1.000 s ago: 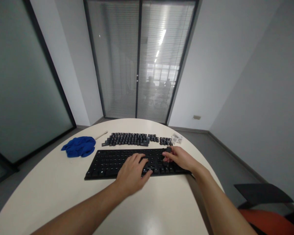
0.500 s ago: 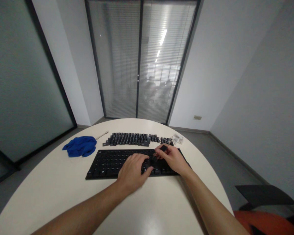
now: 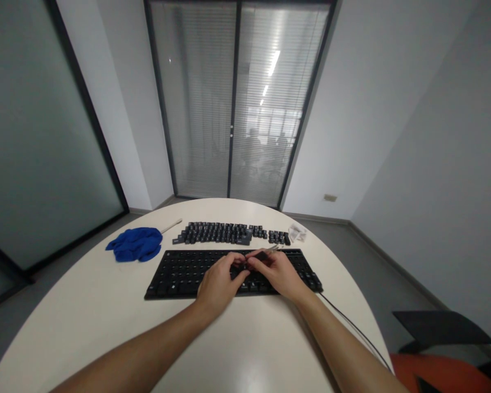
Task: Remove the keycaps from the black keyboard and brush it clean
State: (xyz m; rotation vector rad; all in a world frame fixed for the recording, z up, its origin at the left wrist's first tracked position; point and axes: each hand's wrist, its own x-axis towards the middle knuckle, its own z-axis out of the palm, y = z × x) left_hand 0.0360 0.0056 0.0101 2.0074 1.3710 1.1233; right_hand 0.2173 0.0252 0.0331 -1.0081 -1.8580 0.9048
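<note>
Fingers of the right hand [image 3: 282,274] pinch a small black tool [image 3: 262,256] over the keyboard [image 3: 182,270]. The left hand [image 3: 217,279] is beside it; I can't tell if its fingers hold anything.

Bare-handed and bare-armed: ungloved left hand [image 3: 219,281] and ungloved right hand [image 3: 284,275], both with slender, jointed fingers [image 3: 233,257], rounded backs and narrow wrists. Behind these, long uncovered left forearm [image 3: 147,349] and uncovered right forearm [image 3: 341,343], smooth in outline, thickening away from the wrists; nails too small to make out.
</note>
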